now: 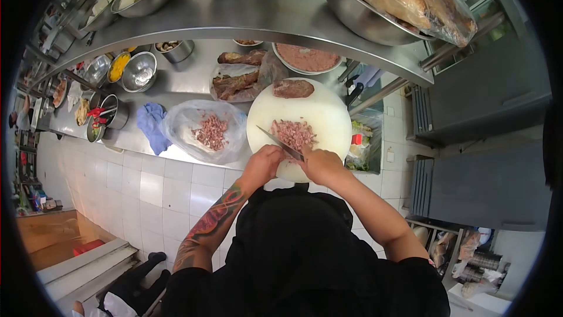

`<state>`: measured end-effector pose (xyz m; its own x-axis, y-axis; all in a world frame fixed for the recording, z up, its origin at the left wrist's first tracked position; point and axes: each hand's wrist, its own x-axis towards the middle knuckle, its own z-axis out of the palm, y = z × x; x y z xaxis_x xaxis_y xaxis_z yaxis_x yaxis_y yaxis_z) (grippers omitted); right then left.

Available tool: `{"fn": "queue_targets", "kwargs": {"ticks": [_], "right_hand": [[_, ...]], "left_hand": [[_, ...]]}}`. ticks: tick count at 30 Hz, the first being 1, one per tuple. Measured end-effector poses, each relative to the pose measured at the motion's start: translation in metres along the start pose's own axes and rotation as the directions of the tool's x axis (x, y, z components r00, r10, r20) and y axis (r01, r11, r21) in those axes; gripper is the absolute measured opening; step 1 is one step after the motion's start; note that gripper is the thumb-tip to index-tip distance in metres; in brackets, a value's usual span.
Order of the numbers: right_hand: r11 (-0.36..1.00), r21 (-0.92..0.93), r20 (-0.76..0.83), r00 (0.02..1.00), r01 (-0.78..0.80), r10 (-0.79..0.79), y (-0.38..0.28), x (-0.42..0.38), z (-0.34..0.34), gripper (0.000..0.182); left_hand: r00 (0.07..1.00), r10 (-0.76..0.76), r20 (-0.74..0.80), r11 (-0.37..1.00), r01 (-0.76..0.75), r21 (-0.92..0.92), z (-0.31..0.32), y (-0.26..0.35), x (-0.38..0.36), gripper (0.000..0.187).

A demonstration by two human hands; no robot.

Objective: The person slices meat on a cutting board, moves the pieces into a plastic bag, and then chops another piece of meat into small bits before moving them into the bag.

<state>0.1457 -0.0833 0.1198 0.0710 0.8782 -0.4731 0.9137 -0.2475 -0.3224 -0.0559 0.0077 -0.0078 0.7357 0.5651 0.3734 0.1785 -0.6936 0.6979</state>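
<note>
My right hand (321, 165) is closed around the handle of a kitchen knife (278, 141), whose blade points up and left across a round white cutting board (264, 103). Fingers curled, my left hand (265, 163) is beside the blade at the board's near left edge; what it grips, if anything, is hidden. Diced pinkish meat (295, 133) lies in a pile just beyond the blade. At the far side of the board rests an uncut brown piece of meat (293, 88).
Left of the board, a plastic-lined container (171, 122) holds more diced meat, with a blue cloth (152, 128) beside it. Behind are bagged meat (237, 80) and a bowl of minced meat (306, 58). A steel shelf (246, 18) overhangs the table. A person's legs (143, 276) show lower left.
</note>
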Motion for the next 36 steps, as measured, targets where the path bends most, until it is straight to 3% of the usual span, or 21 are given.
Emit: {"fn": "queue_targets", "kwargs": {"ticks": [3, 5, 8, 10, 16, 25, 28, 36], "right_hand": [[0.999, 0.005, 0.029, 0.999, -0.032, 0.032, -0.002, -0.019, 0.010, 0.033], [0.998, 0.054, -0.057, 0.998, -0.019, 0.022, 0.011, -0.002, 0.047, 0.035], [0.999, 0.035, -0.083, 0.997, -0.009, 0.011, 0.013, 0.012, 0.041, 0.036], [0.988, 0.128, -0.123, 0.990, 0.082, -0.066, 0.026, 0.012, 0.023, 0.038], [0.998, 0.061, -0.123, 0.992, 0.028, -0.020, 0.016, -0.030, 0.007, 0.037], [0.997, 0.032, -0.147, 0.987, 0.070, -0.065, -0.001, 0.001, 0.032, 0.030], [0.997, 0.041, -0.100, 0.993, 0.067, -0.063, -0.008, -0.009, 0.013, 0.029], [0.996, 0.059, -0.149, 0.987, 0.070, -0.061, -0.001, 0.007, 0.031, 0.033]], "left_hand": [[1.000, -0.025, 0.011, 0.998, 0.025, -0.057, 0.002, 0.000, -0.006, 0.015], [0.999, -0.020, 0.031, 0.997, 0.023, -0.074, 0.002, 0.005, -0.008, 0.016], [1.000, -0.014, -0.017, 1.000, 0.014, -0.023, 0.003, 0.023, -0.004, 0.019], [0.999, -0.034, -0.036, 0.997, 0.037, 0.074, 0.016, 0.024, -0.001, 0.022], [0.985, -0.028, -0.170, 0.999, 0.031, 0.013, 0.019, 0.014, -0.006, 0.021], [0.995, 0.057, -0.083, 0.997, -0.054, 0.047, 0.010, -0.003, -0.010, 0.017], [0.999, 0.016, -0.046, 1.000, -0.014, 0.027, 0.002, 0.000, -0.010, 0.018], [0.998, 0.029, -0.057, 0.999, -0.026, 0.042, -0.007, 0.005, -0.020, 0.017]]}}
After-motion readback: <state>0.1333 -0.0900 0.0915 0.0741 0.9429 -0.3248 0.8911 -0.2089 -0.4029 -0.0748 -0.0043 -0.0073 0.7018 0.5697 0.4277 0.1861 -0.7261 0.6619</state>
